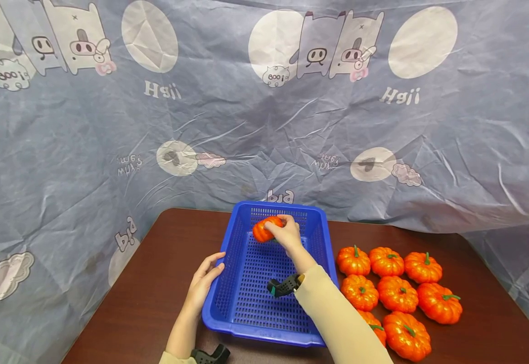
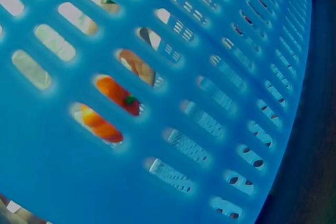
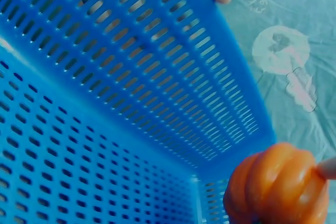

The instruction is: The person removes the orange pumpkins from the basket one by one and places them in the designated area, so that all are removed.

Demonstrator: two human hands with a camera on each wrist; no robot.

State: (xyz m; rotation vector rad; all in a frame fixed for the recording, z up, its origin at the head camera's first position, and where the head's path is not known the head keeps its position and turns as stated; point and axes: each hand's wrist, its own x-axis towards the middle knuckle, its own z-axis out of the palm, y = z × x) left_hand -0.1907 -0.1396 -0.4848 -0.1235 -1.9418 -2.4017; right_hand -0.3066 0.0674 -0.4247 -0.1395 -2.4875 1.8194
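In the head view a blue plastic basket [image 1: 264, 331] with slotted walls stands on the table. My right hand [image 1: 287, 233] grips a small orange pumpkin [image 1: 264, 230] over the far part of the basket. That pumpkin [image 3: 278, 187] shows large in the right wrist view, with one fingertip against its side. On the near left, my left hand [image 1: 203, 278] holds the basket's left rim, thumb and fingers at the edge. The basket wall [image 2: 105, 182] fills most of the left wrist view, and bits of orange show through its slots.
Several orange pumpkins [image 1: 398, 294] with green stems stand in loose rows right of the basket. The brown table [image 1: 173, 242] runs out to both sides. A grey-blue printed cloth [image 1: 246, 126] hangs behind it. Each wrist wears a black strap [image 1: 284, 286].
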